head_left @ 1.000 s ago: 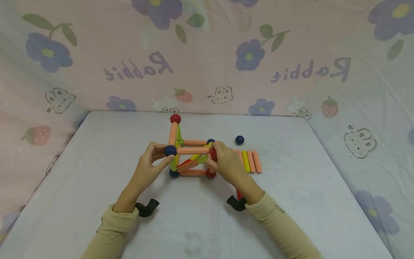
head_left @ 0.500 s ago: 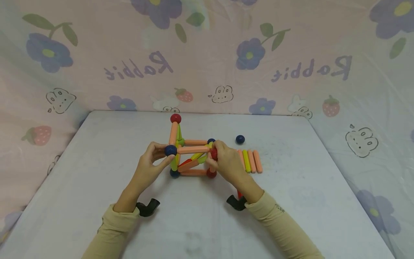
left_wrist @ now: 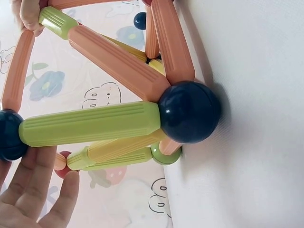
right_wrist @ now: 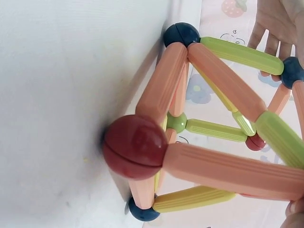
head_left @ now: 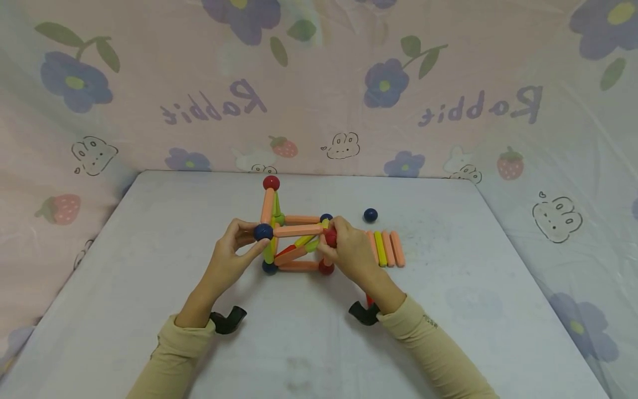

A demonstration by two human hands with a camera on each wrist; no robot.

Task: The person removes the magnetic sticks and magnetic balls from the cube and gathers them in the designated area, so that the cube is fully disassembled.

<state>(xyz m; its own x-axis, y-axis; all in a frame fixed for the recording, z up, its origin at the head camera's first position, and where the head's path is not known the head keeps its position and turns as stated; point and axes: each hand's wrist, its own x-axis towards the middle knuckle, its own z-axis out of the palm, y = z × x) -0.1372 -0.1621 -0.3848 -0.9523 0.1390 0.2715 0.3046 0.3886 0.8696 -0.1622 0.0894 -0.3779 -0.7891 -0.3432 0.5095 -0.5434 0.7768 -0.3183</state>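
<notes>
A box-like frame of magnetic sticks and balls stands on the white table (head_left: 299, 343). At its upper front left corner, my left hand (head_left: 231, 249) pinches a dark blue ball (head_left: 263, 231) between thumb and fingers. My right hand (head_left: 351, 246) grips a red ball (head_left: 330, 237) at the upper front right corner, partly covered by the fingers. An orange stick (head_left: 298, 230) spans these two balls. Down low sit a dark blue ball (left_wrist: 190, 111) and a red ball (right_wrist: 135, 147), both touching the table. Another red ball (head_left: 271, 183) tops the back left; a green stick (left_wrist: 92, 124) forms the left upright.
Right of the frame lies a row of loose orange sticks (head_left: 397, 249) with a yellow stick (head_left: 380, 249) among them. A loose dark blue ball (head_left: 370, 215) rests behind. Black bent pieces (head_left: 228, 320) show at both wrists. A patterned curtain (head_left: 319, 83) hangs behind the table.
</notes>
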